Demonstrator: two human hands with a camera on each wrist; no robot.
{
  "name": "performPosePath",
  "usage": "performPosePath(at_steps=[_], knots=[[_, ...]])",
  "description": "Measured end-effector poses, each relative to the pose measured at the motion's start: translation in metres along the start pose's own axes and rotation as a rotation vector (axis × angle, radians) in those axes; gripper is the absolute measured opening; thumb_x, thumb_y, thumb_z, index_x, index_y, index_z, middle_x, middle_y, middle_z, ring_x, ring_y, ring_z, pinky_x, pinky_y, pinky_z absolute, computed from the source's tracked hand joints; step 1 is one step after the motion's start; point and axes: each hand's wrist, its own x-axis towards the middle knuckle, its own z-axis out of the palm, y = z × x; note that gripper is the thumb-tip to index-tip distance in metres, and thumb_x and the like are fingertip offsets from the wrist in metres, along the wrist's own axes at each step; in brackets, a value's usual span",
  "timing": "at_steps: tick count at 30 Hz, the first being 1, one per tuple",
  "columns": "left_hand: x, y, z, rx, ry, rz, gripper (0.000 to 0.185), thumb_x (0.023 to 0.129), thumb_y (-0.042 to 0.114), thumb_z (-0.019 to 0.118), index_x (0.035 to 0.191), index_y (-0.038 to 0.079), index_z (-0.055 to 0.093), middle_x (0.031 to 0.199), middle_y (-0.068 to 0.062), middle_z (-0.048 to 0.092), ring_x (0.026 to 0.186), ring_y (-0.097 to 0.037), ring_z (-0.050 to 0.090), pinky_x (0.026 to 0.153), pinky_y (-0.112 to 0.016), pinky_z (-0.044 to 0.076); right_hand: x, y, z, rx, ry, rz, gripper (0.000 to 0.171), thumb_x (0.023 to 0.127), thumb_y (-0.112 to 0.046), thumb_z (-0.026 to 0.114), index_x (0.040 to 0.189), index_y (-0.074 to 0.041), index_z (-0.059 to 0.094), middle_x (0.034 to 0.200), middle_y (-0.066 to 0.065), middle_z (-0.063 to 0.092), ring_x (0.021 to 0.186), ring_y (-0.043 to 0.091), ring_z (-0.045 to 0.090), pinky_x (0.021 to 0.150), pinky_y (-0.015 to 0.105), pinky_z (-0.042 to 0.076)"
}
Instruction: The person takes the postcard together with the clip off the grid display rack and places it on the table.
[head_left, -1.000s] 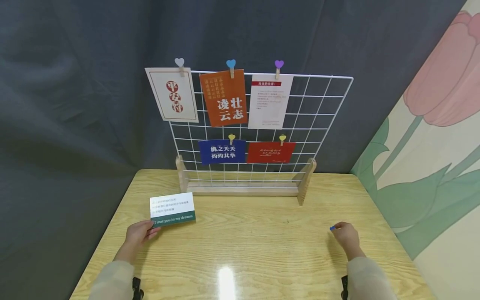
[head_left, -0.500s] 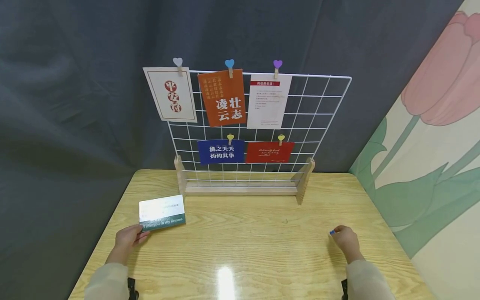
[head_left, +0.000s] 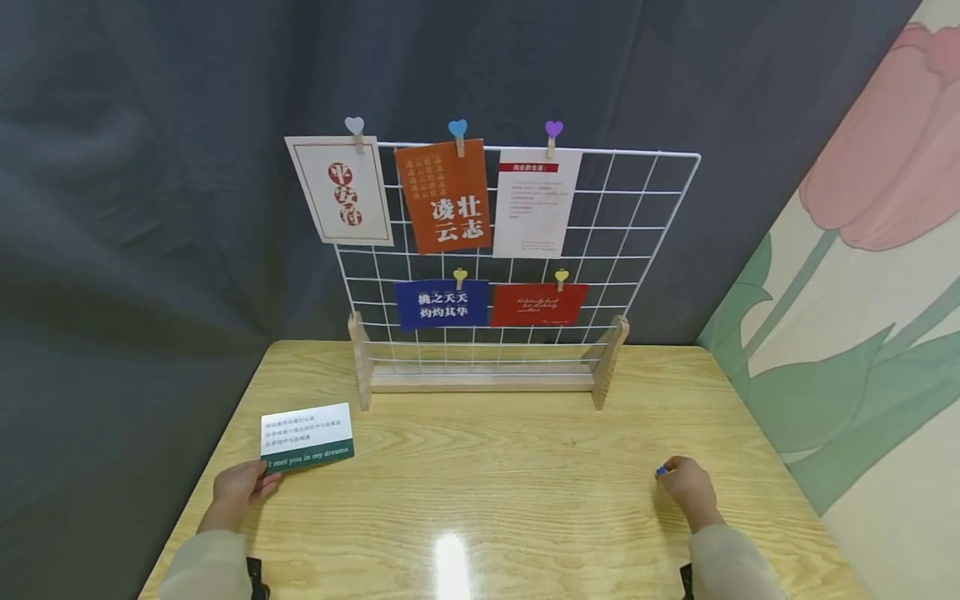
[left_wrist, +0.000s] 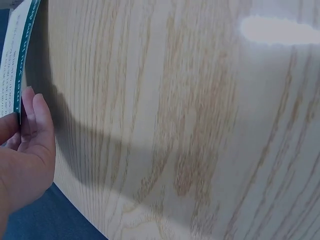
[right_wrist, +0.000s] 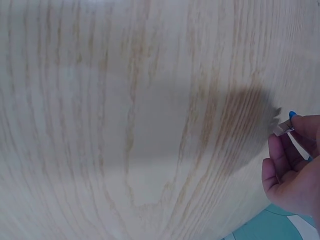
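Observation:
My left hand [head_left: 236, 492] pinches the lower left corner of a white and green card [head_left: 306, 435] printed "I met you in my dreams", over the table's left side. In the left wrist view the thumb lies on the printed face of the card [left_wrist: 15, 65] and the other fingers are behind it. Over the right side of the table, my right hand [head_left: 692, 492] pinches a small wooden clothespin [right_wrist: 284, 127] with a blue top between thumb and fingers.
A white wire grid rack [head_left: 637, 208] on wooden feet stands at the table's back. Heart-topped clothespins hold an orange card [head_left: 442, 200], a blue card [head_left: 442, 305], a red card [head_left: 540, 305] and two white ones on it. Behind hangs a dark curtain [head_left: 150, 208].
My left hand has moved left and toward me with the card. The right hand has shifted slightly toward me, still pinching the clothespin.

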Motion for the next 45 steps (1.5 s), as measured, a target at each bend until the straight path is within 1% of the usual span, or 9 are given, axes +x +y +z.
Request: performPosePath(at_steps=[8,14,18,23,27,32,36,40,45], knots=[[0.002,-0.001,-0.003,-0.002,0.054,-0.027,0.043,0.086,0.002,0.043,0.121,-0.02,0.029,0.059,-0.002,0.056,0.055,-0.01,0.059,0.059,-0.024,0.05,0.0,0.006,0.005,-0.051,-0.054,0.004,0.026,0.085,-0.007,0.046,0.1,0.014,0.048,0.093,0.03,0.052,0.081,0.041,0.05,0.065,0.046,0.043],[0.001,0.001,-0.001,0.005,0.05,-0.04,0.045,0.086,0.003,0.044,0.123,-0.019,0.029,0.06,-0.002,0.056,0.056,-0.009,0.059,0.06,-0.024,0.05,-0.003,0.009,0.01,-0.06,-0.061,0.021,0.029,0.081,-0.004,0.048,0.103,0.015,0.047,0.096,0.032,0.05,0.083,0.042,0.051,0.063,0.044,0.044],[0.003,0.0,-0.001,-0.03,0.06,-0.031,0.047,0.085,0.003,0.046,0.123,-0.019,0.029,0.059,-0.003,0.057,0.055,-0.011,0.06,0.059,-0.024,0.05,-0.006,0.009,0.011,-0.061,-0.061,0.009,0.029,0.081,-0.003,0.048,0.103,0.015,0.046,0.095,0.031,0.051,0.081,0.039,0.051,0.061,0.042,0.044],[0.008,-0.001,0.001,-0.085,0.106,-0.039,0.045,0.084,0.002,0.049,0.121,-0.017,0.033,0.056,-0.002,0.057,0.053,-0.011,0.06,0.059,-0.026,0.051,-0.008,0.009,0.012,-0.079,-0.048,-0.006,0.026,0.082,-0.004,0.048,0.101,0.015,0.047,0.092,0.029,0.052,0.078,0.036,0.053,0.06,0.041,0.044],[0.006,0.001,0.004,-0.11,0.138,-0.055,0.046,0.085,0.005,0.049,0.123,-0.015,0.033,0.055,0.0,0.056,0.052,-0.009,0.059,0.059,-0.025,0.05,-0.009,0.011,0.012,-0.096,-0.036,-0.016,0.024,0.084,-0.006,0.048,0.099,0.012,0.05,0.088,0.026,0.055,0.074,0.032,0.053,0.057,0.04,0.044],[0.004,0.003,0.009,-0.128,0.144,-0.073,0.046,0.088,0.008,0.045,0.127,-0.011,0.03,0.055,0.002,0.055,0.054,-0.007,0.059,0.062,-0.023,0.05,-0.009,0.012,0.012,-0.12,-0.015,-0.021,0.022,0.083,-0.007,0.048,0.097,0.01,0.051,0.087,0.024,0.056,0.072,0.031,0.054,0.054,0.039,0.043],[0.004,0.002,0.012,-0.154,0.166,-0.104,0.044,0.087,0.002,0.044,0.127,-0.009,0.031,0.055,0.002,0.054,0.054,-0.006,0.058,0.064,-0.022,0.049,-0.01,0.012,0.011,-0.128,-0.019,-0.023,0.021,0.084,-0.007,0.048,0.097,0.009,0.052,0.087,0.025,0.055,0.073,0.033,0.054,0.054,0.039,0.043],[0.006,0.002,0.015,-0.224,0.178,-0.137,0.046,0.083,-0.006,0.044,0.128,-0.008,0.031,0.054,0.002,0.055,0.054,-0.006,0.058,0.064,-0.022,0.049,-0.01,0.011,0.011,-0.127,-0.026,-0.013,0.022,0.084,-0.007,0.047,0.098,0.009,0.051,0.089,0.027,0.055,0.073,0.034,0.054,0.052,0.038,0.043],[0.006,0.001,0.017,-0.28,0.189,-0.153,0.049,0.082,-0.006,0.046,0.128,-0.006,0.031,0.055,0.003,0.055,0.057,-0.006,0.059,0.068,-0.023,0.048,-0.01,0.012,0.012,-0.13,-0.022,0.003,0.024,0.084,-0.006,0.047,0.1,0.011,0.05,0.091,0.028,0.054,0.073,0.032,0.054,0.054,0.038,0.043]])
